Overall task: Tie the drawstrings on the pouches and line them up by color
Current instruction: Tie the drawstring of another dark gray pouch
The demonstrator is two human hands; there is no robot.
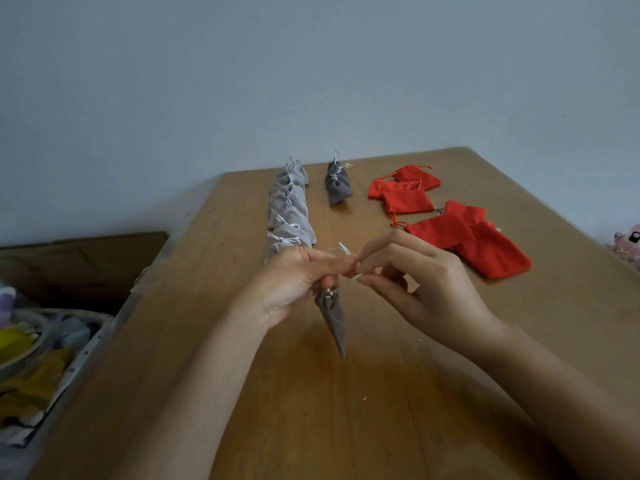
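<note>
Grey cloth pouch point(333, 317), cone-shaped, dangles by white drawstring point(341, 250) pinched by hands point(294, 282) point(426, 285).

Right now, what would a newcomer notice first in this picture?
The bright red pouches, lying flat on the far right of the table, stand out most. Front and centre, the left hand holds a dark grey pouch by its neck so it hangs down, while the right hand pinches its white string. Behind the left hand runs a neat row of tied light grey pouches.
</note>
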